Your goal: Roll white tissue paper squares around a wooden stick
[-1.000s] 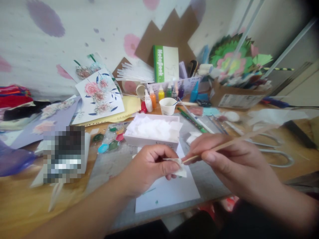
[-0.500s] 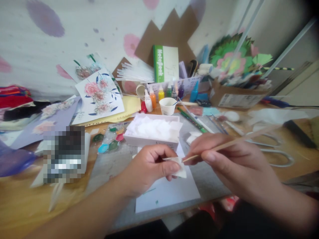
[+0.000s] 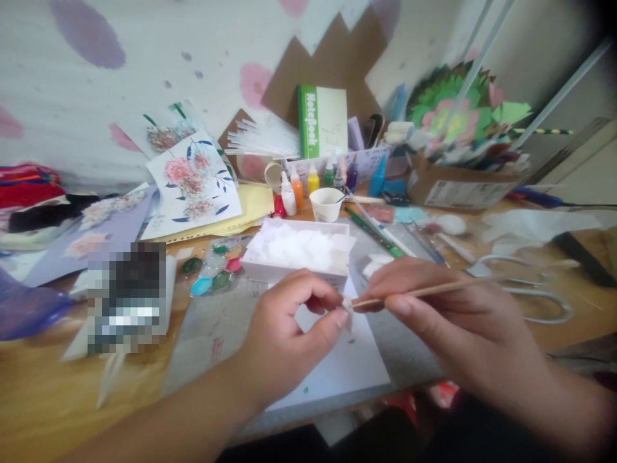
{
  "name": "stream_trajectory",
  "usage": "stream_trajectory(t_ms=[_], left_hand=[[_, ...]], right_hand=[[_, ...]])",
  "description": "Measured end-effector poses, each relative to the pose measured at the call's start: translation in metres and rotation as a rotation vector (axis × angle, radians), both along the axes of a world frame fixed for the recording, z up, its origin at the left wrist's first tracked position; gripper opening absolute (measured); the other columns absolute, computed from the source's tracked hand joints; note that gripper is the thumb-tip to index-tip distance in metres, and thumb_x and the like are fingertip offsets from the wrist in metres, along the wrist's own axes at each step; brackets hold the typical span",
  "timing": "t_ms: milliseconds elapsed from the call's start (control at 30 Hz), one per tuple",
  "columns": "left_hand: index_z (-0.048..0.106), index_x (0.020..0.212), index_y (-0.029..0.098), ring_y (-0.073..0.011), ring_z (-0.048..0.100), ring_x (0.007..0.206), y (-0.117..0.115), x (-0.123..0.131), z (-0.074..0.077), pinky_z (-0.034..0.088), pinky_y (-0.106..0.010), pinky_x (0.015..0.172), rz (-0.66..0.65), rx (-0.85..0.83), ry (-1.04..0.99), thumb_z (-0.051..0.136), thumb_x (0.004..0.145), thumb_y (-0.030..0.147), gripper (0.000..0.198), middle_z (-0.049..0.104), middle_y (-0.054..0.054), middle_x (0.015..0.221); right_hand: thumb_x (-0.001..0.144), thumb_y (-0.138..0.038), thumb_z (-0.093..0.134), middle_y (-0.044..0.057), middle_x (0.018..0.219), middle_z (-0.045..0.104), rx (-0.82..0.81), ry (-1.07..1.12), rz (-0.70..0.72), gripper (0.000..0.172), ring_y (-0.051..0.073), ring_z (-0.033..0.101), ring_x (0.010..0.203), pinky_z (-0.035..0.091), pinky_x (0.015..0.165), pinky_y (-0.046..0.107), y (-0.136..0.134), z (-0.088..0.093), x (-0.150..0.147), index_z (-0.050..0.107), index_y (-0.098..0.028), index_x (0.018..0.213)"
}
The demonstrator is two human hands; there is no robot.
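Between thumb and fingers, my left hand pinches a small piece of thin white paper or fabric, mostly hidden by the fingertips. My right hand is closed on a thin wooden stick, held slanting like a pen. The stick's tip meets the white piece at my left fingertips. Below the hands lies a white sheet with small green marks, on a grey cutting mat. Just behind them stands an open white box filled with white pieces.
A paint palette lies left of the box, scissors to the right. Behind are a white cup, paint bottles, a notebook and a cardboard box. Flower prints stand at the left.
The white piece, spread flat earlier, is now bunched at my left fingertips against the stick's tip. The stick has turned to a flatter slant.
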State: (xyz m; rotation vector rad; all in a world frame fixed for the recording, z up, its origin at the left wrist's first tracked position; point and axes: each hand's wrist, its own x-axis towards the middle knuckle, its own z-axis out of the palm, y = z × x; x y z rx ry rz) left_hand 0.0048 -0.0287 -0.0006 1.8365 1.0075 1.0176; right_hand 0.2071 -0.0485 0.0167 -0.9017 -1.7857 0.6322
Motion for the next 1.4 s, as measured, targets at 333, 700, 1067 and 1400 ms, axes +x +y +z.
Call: stream_trajectory(t_ms=[333, 700, 1067, 1400], left_hand=[[0.060, 0.071, 0.019, -0.0120, 0.050, 0.062, 0.002, 0.003, -0.003, 0.042, -0.026, 0.061, 0.009, -0.315, -0.093, 0.064, 0.078, 0.022, 0.008, 0.056, 0.003, 0.064], [0.062, 0.072, 0.018, -0.0124, 0.053, 0.064, 0.007, 0.002, -0.003, 0.041, -0.026, 0.060, -0.014, -0.319, -0.129, 0.064, 0.078, 0.022, 0.008, 0.061, 0.002, 0.067], [0.061, 0.066, 0.018, -0.0096, 0.060, 0.057, 0.026, -0.007, -0.008, 0.046, -0.021, 0.059, 0.104, -0.389, -0.337, 0.063, 0.075, 0.016, 0.010, 0.064, 0.004, 0.058], [0.066, 0.092, 0.020, -0.0088, 0.053, 0.045, 0.042, -0.018, -0.006, 0.040, -0.020, 0.047, 0.363, -0.351, -0.226, 0.065, 0.081, 0.026, 0.013, 0.068, 0.004, 0.061]], right_hand=[[0.095, -0.019, 0.061, 0.005, 0.083, 0.076, 0.078, -0.090, 0.004, 0.014, 0.018, 0.073, 0.084, 0.059, 0.073, 0.026, 0.000, -0.002, -0.006, 0.074, -0.021, 0.092], [0.096, -0.028, 0.062, 0.003, 0.079, 0.075, -0.052, 0.121, -0.001, 0.018, 0.018, 0.072, 0.075, 0.061, 0.061, 0.026, 0.006, -0.009, -0.003, 0.079, -0.027, 0.089], [0.089, -0.031, 0.072, -0.001, 0.080, 0.075, -0.265, 0.438, -0.087, 0.010, 0.014, 0.075, 0.072, 0.065, 0.068, 0.024, 0.022, -0.031, 0.017, 0.078, -0.028, 0.081], [0.084, -0.034, 0.076, -0.001, 0.079, 0.075, -0.314, 0.517, -0.126, 0.011, 0.014, 0.074, 0.069, 0.065, 0.066, 0.024, 0.024, -0.029, 0.020, 0.078, -0.026, 0.077]])
